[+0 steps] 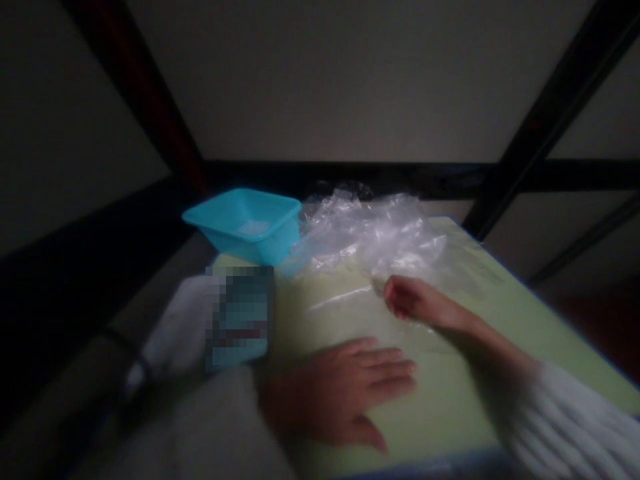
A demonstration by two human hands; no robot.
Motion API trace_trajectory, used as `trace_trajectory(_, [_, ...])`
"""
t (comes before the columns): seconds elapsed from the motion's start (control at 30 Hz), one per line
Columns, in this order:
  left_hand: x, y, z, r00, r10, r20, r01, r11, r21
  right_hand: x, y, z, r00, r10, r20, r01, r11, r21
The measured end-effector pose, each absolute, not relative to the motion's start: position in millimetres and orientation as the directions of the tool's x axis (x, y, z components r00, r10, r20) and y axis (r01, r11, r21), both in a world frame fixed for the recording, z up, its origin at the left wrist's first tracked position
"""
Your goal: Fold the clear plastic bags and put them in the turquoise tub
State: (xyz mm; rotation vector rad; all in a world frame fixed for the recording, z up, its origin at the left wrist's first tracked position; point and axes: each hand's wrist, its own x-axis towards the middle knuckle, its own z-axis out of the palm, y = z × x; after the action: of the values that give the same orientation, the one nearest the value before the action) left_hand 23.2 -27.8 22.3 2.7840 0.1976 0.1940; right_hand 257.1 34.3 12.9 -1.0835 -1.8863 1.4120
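Observation:
My left hand (345, 393) lies flat, palm down, at the near side of the yellow-green table (450, 413), its fingers stretched out to the right. A clear plastic bag (340, 300) appears spread on the table just beyond it, marked by a bright crease. My right hand (413, 300) is curled closed at the right side of that bag. What its fingers hold, if anything, is hidden. Past both hands is a crumpled heap of clear plastic bags (380, 233).
A turquoise basin (240, 240) with something whitish inside stands at the table's far left corner. Nearer, a blurred-out dark teal object (245, 313) sits beside a white bundle (183, 320). A pale wall with dark beams rises behind the table.

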Motion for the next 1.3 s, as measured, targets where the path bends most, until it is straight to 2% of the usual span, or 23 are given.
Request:
trace_trajectory(0.2, [24, -26, 24, 0.982, 0.144, 0.125, 0.102, -0.950, 0.297, 257, 35, 12, -0.457, 0.889, 0.011, 0.287, 0.159, -0.945])
trace_trajectory(0.37, [22, -26, 27, 0.971, 0.121, 0.207, 0.073, -0.972, 0.225, 258, 36, 15, -0.374, 0.920, 0.114, 0.315, 0.242, -0.918])
trace_trajectory(0.53, [15, -22, 27, 0.933, 0.145, 0.329, 0.096, -0.982, 0.162, 262, 36, 26, -0.298, 0.937, 0.179, 0.468, 0.307, -0.829])
trace_trajectory(0.67, [10, -18, 23, 0.888, 0.201, 0.413, 0.170, -0.979, 0.111, 263, 32, 35, -0.283, 0.946, 0.159, 0.607, 0.305, -0.734])
trace_trajectory(0.8, [9, -17, 21, 0.889, 0.206, 0.409, 0.180, -0.978, 0.102, 262, 29, 38, -0.303, 0.941, 0.152, 0.691, 0.327, -0.645])
trace_trajectory(1.0, [14, -23, 24, 0.908, 0.188, 0.374, 0.131, -0.976, 0.172, 260, 27, 39, -0.358, 0.924, 0.133, 0.701, 0.360, -0.615])
trace_trajectory(1.17, [20, -34, 24, 0.921, 0.181, 0.345, 0.088, -0.959, 0.268, 257, 23, 42, -0.500, 0.859, 0.112, 0.628, 0.449, -0.635])
trace_trajectory(1.3, [28, -47, 19, 0.939, 0.166, 0.302, 0.072, -0.952, 0.299, 254, 21, 41, -0.671, 0.733, 0.110, 0.501, 0.557, -0.663])
